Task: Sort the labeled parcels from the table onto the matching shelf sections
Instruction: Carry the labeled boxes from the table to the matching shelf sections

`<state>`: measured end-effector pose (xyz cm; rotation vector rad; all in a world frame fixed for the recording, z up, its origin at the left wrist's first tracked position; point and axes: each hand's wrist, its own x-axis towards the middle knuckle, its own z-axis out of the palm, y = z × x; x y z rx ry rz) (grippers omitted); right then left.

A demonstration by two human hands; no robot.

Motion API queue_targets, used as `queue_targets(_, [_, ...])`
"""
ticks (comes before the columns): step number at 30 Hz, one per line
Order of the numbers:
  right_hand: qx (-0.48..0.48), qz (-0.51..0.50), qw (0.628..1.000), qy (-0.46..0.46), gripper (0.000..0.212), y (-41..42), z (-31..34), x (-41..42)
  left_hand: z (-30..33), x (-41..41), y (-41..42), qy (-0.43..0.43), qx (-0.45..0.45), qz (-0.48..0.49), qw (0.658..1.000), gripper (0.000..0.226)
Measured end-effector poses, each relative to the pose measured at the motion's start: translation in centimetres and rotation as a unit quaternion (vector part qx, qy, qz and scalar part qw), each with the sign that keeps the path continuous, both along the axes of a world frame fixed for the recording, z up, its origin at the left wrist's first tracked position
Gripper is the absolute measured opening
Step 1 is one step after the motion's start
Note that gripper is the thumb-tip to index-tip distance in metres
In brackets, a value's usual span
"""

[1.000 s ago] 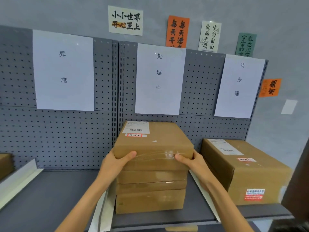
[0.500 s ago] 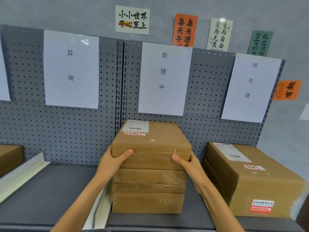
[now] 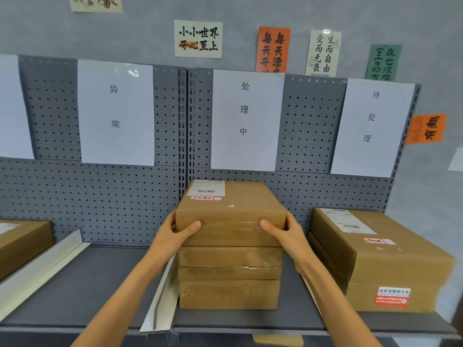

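Both hands, left hand point(image 3: 172, 234) and right hand point(image 3: 288, 232), gripping the top box point(image 3: 233, 209) (red-edged label, 处理中) on a stack, shelf point(image 3: 100, 284) section under the sign point(image 3: 246, 120) reading 处理中

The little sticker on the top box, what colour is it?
White with a red border, seen in the head view.

A grey metal shelf point(image 3: 95, 291) with a perforated back panel is carrying a stack of brown cardboard parcels point(image 3: 229, 271), two larger brown boxes point(image 3: 390, 269) at right, white angled dividers point(image 3: 45, 266), and another brown box point(image 3: 22, 242) at far left.
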<state>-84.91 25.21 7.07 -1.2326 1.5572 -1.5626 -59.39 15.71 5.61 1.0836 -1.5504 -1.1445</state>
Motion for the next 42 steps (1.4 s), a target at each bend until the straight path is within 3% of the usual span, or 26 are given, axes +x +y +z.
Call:
queue_targets(2, [-0.002, -0.024, 0.999, 0.029, 0.095, 0.7, 1.0, 0.7, 0.9, 1.1, 0.5, -0.004, -0.014, 0.006, 1.000, 0.108])
queue_targets(7, [-0.035, -0.096, 0.976, 0.193, 0.090, 2.5, 3.3, 3.8, 3.1, 4.1, 2.5, -0.083, -0.118, 0.050, 0.988, 0.073])
queue_targets(12, [-0.039, -0.126, 0.899, 0.417, 0.075, 3.7, 3.9, 9.7, 4.0, 9.6, 4.9, -0.217, -0.251, 0.103, 0.938, 0.055])
queue_targets(18, [-0.027, -0.057, 0.833, 0.549, 0.065, 5.0, 1.5, 20.5, 1.4, 18.9, 8.7, -0.358, -0.284, 0.155, 0.876, 0.049])
queue_targets(26, [-0.057, 0.086, 0.730, 0.675, 0.066, 5.3, -3.4, 37.1, -4.6, 37.0, 16.3, -0.538, -0.244, 0.224, 0.775, 0.039])
queue_targets(30, [-0.098, 0.156, 0.708, 0.682, 0.058, 4.7, -4.7, 45.8, -6.3, 46.3, 20.2, -0.604, -0.168, 0.268, 0.732, 0.038])
queue_targets(35, [-0.154, 0.241, 0.694, 0.660, 0.051, 4.3, -6.3, 56.4, -7.6, 54.9, 25.4, -0.618, -0.067, 0.345, 0.703, 0.028])
queue_targets(39, [-0.194, 0.314, 0.665, 0.649, 0.052, 4.0, -7.9, 65.1, -9.3, 61.5, 29.0, -0.615, 0.006, 0.410, 0.674, 0.044])
queue_targets(42, [-0.215, 0.359, 0.646, 0.638, 0.056, 3.4, -9.1, 70.8, -10.3, 65.6, 30.9, -0.608, 0.040, 0.443, 0.658, 0.045])
